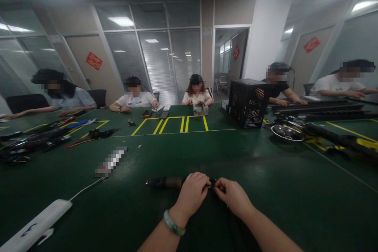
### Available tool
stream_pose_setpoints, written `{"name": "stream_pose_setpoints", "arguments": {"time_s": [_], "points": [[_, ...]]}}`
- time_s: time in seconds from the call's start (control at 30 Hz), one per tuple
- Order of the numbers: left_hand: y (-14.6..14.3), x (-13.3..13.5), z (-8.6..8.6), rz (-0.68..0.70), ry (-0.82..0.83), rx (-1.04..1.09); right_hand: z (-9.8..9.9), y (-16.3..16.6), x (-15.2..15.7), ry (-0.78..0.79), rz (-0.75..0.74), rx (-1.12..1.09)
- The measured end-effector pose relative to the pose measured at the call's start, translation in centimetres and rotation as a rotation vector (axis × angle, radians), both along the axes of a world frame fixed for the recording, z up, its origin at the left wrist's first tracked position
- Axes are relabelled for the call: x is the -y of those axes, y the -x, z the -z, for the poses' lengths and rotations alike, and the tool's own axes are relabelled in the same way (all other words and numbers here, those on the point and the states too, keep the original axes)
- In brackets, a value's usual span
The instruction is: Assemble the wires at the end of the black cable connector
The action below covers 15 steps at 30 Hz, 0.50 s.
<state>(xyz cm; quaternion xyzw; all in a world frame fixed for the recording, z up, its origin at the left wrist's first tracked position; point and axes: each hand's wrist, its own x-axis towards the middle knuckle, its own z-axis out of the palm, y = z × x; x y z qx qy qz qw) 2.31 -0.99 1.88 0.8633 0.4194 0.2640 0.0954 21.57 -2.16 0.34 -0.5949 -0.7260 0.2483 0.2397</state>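
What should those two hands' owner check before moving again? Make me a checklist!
1. Left hand at the dark tube: ok, it covers the tube's right part.
2. Right hand close by: ok, its bent fingers are near the left hand's fingertips.
3. Fingertips' grip: cannot tell, the small part there is mostly hidden.
4. Wrists bare: not ok, a bracelet is on the left one.
5. White cord out of the way: ok, it lies off to the left.
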Motion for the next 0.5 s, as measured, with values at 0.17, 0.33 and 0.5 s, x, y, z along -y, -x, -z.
{"name": "stream_pose_setpoints", "arguments": {"time_s": [0.17, 0.33, 0.5], "points": [[0.37, 0.25, -0.20, 0.029, 0.028, 0.020, -0.30, -0.30, 0.06, 0.015, 0.006, -0.016], [0.30, 0.17, -0.32, 0.023, 0.025, 0.019, -0.12, -0.45, -0.18, 0.033, -0.022, -0.023], [0.32, 0.00, -0.17, 0.029, 0.012, 0.010, -0.31, 0.10, 0.09, -0.047, -0.023, 0.025]]}}
